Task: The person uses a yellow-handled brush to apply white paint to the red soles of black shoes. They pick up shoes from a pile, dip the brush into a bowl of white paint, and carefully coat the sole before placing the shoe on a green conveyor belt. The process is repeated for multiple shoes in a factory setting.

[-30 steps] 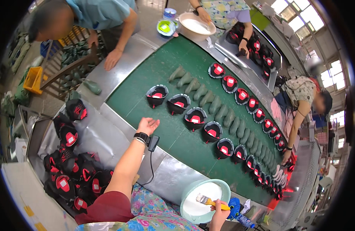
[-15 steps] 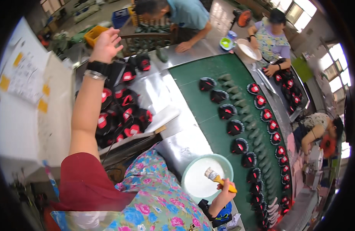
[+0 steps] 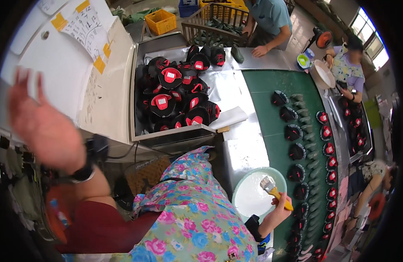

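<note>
My right hand (image 3: 279, 213) grips a flat paintbrush (image 3: 278, 194) by its yellow handle. The brush's whitened bristles are over a pale green basin (image 3: 283, 181) of white liquid (image 3: 255, 197); whether they touch it I cannot tell. Off to the left, my left hand (image 3: 48, 124) is lifted, blurred by motion, with its fingers stretched out and nothing seen in them. It is nearest to the white cabinet wall (image 3: 35, 48). Black and red shoe uppers (image 3: 163, 104) lie piled in a metal tray (image 3: 175, 136) ahead of me.
A green conveyor belt (image 3: 265, 87) on the right carries rows of black uppers (image 3: 297, 151) and dark green shoe lasts (image 3: 313, 156). A person in blue (image 3: 273, 19) stands at the far end; two others work along the right side. A yellow crate (image 3: 161, 22) sits beyond the tray.
My left hand has swung left and down, away from above the piled uppers. The view has turned left. The paintbrush stays in my right hand by the basin.
</note>
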Demonstrator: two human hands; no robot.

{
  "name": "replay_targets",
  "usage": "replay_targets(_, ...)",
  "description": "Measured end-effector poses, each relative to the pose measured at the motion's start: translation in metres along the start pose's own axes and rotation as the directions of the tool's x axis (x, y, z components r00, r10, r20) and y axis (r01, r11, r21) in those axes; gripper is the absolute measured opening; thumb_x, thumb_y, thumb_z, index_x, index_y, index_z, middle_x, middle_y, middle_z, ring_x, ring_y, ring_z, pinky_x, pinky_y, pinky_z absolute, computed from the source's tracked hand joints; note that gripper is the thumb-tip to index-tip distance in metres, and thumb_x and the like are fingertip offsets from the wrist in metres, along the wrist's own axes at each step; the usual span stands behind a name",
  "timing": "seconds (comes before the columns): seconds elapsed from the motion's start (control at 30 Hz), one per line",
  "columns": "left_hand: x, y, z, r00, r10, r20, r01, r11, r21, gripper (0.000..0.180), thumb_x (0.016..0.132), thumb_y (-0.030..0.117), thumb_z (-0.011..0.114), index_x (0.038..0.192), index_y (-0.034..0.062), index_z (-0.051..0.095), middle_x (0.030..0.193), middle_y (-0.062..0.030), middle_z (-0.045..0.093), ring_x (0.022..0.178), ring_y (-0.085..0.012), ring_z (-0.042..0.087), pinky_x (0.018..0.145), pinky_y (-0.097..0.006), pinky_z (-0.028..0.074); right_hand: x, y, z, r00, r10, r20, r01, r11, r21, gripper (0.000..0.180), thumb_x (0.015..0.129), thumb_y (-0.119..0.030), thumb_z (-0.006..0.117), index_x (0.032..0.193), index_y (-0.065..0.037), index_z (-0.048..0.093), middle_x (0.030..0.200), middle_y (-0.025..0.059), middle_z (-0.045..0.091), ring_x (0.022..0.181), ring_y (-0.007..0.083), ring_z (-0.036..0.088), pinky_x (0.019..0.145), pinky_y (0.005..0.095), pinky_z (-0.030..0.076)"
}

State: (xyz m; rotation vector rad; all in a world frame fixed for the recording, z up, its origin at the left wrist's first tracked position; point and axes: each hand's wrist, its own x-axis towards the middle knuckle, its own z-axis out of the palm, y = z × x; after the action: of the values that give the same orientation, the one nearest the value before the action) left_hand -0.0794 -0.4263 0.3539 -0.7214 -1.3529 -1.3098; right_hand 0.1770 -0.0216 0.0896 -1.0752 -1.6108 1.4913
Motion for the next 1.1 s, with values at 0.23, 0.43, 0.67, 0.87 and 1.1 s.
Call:
replay_targets(0.23, -0.188, -0.182, 0.038, 0.043, -0.881, 0.471, 0.982, 0.124, 0.141, 0.041, 0.097, 0.014, 0.056, 0.136, 0.0026, 0.051, 0.121, -0.0113, 0.063, 0.101, -0.0177, 0.064, 0.087, -0.033, 0.053, 0.02, -0.005, 0.033, 0.995, 0.064, -0.078, -0.067, 0.997, -0.044, 0.025, 0.096, -0.018, 0.065, 0.087, 0.005, 0.067, 0.071, 0.0057, 0.062, 0.059, 0.0098, 0.054, 0.055, 0.024, 0.041)
replay_targets(0.43, -0.133, -0.201, 0.254, -0.17, -0.449, 0.877, 0.93, -0.368, -0.008, 0.047, 0.097, 0.014, 0.054, 0.141, 0.0032, 0.044, 0.134, -0.0144, 0.055, 0.119, -0.0258, 0.056, 0.1, -0.042, 0.047, 0.059, 0.002, 0.07, 0.989, 0.101, -0.107, -0.114, 0.986, -0.118, 0.025, 0.094, -0.018, 0.066, 0.08, 0.003, 0.065, 0.066, 0.0055, 0.061, 0.056, 0.0098, 0.054, 0.053, 0.0246, 0.042)
replay_targets(0.67, -0.056, -0.271, 0.359, 0.344, -0.563, 0.752, 0.888, -0.065, -0.455, 0.047, 0.092, 0.013, 0.053, 0.138, 0.0036, 0.046, 0.134, -0.015, 0.055, 0.12, -0.0251, 0.054, 0.1, -0.04, 0.044, 0.098, -0.039, 0.13, 0.963, 0.164, -0.212, -0.212, 0.95, -0.23, 0.025, 0.094, -0.018, 0.066, 0.081, 0.003, 0.065, 0.066, 0.0054, 0.062, 0.057, 0.0098, 0.055, 0.053, 0.0245, 0.042)
replay_targets(0.87, -0.049, -0.285, 0.37, 0.876, 0.092, -0.474, -0.278, 0.898, -0.34, 0.041, 0.093, 0.014, 0.05, 0.131, 0.0003, 0.048, 0.137, -0.0235, 0.05, 0.129, -0.0337, 0.048, 0.108, -0.054, 0.036, 0.118, -0.05, 0.17, 0.946, 0.213, -0.243, -0.273, 0.93, -0.245, 0.025, 0.094, -0.017, 0.066, 0.081, 0.003, 0.065, 0.066, 0.0054, 0.062, 0.057, 0.0098, 0.055, 0.053, 0.0244, 0.042)
replay_targets(1.1, -0.106, -0.336, 0.377, 0.445, -0.65, 0.615, 0.892, 0.382, -0.242, 0.044, 0.092, 0.008, 0.056, 0.135, 0.0001, 0.052, 0.138, -0.0105, 0.055, 0.128, -0.02, 0.049, 0.106, -0.036, 0.039, 0.125, -0.045, 0.181, 0.947, 0.215, -0.238, -0.278, 0.92, -0.275, 0.024, 0.094, -0.017, 0.066, 0.081, 0.003, 0.065, 0.066, 0.0053, 0.062, 0.057, 0.0097, 0.055, 0.054, 0.0242, 0.042)
